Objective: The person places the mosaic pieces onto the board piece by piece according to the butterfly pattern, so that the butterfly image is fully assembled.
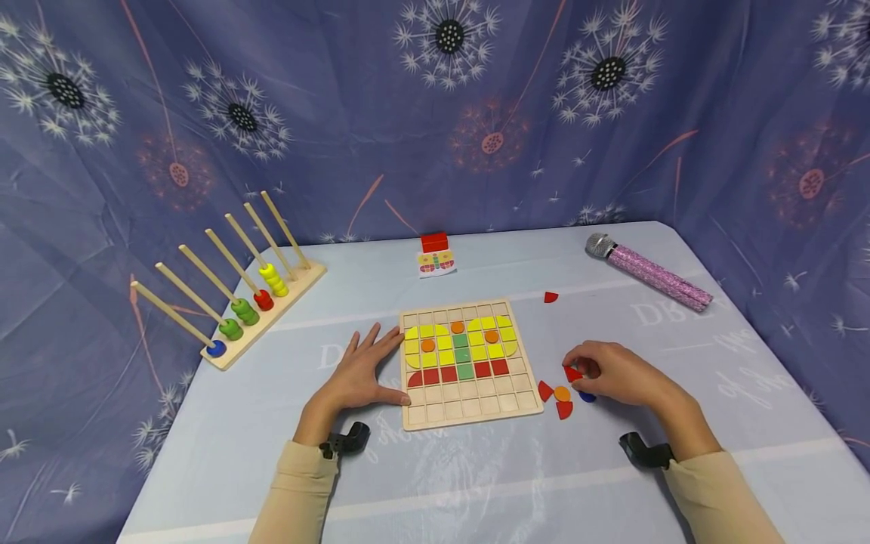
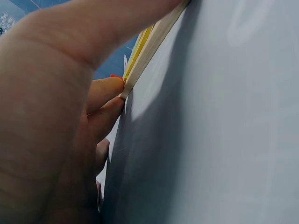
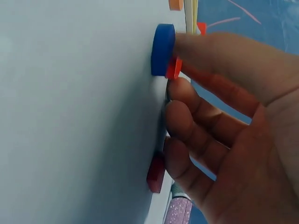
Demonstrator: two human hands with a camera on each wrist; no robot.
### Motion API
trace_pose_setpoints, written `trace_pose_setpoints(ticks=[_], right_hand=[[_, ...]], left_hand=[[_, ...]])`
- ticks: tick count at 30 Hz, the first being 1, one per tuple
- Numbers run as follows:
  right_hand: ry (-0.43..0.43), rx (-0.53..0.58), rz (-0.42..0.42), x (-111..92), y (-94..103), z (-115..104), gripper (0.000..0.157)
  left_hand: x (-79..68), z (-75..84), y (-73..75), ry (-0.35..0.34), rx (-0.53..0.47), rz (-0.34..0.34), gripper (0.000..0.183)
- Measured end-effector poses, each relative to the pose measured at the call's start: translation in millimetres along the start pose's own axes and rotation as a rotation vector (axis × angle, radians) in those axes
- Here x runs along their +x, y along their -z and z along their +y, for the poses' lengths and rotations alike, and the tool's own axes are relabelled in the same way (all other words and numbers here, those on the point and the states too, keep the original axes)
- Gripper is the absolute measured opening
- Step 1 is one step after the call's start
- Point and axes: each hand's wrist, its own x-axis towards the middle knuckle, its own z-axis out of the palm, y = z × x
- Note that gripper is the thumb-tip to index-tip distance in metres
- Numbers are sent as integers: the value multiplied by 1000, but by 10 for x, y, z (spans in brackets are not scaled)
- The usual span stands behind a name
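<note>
A wooden grid board [image 1: 472, 410] lies mid-table, bearing yellow, orange, green and red pieces in a butterfly-like pattern. My left hand [image 1: 363, 376] rests spread along its left side, thumb near the lower left corner and index finger at the upper edge. To the board's right, my right hand [image 1: 615, 372] pinches a red quarter-circle piece [image 1: 572, 374] between thumb and fingers. A blue piece [image 3: 162, 50] sits right by the thumb in the right wrist view, partly covered by the hand from above. Another red piece [image 3: 156, 173] is close under the little finger.
Beside the board lie an orange disc [image 1: 562, 394] and red quarter pieces [image 1: 564, 409]; another red piece [image 1: 550, 297] is farther back. A pattern card [image 1: 436, 263] leans on a red block [image 1: 434, 242]. A bead-peg rack [image 1: 272, 313] stands left, a pink microphone [image 1: 655, 278] lies right.
</note>
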Motion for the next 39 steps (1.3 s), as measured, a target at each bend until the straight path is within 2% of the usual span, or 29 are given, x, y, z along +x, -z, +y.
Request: trace_pose_setpoints(ticks=[7, 13, 23, 30, 39], right_hand=[[17, -59, 33, 96, -25, -80, 20], [39, -50, 62, 196, -74, -208, 18], [62, -85, 50, 401, -174, -482, 25], [55, -104, -5, 510, -237, -663, 28], [54, -101, -24, 529, -254, -722, 29]], left_hand=[[4, -13, -5, 7, 9, -5, 119], [5, -8, -6, 0, 3, 2, 119], [3, 4, 1, 5, 5, -9, 119], [1, 1, -3, 7, 2, -4, 118], [-7, 26, 12, 10, -2, -11, 117]])
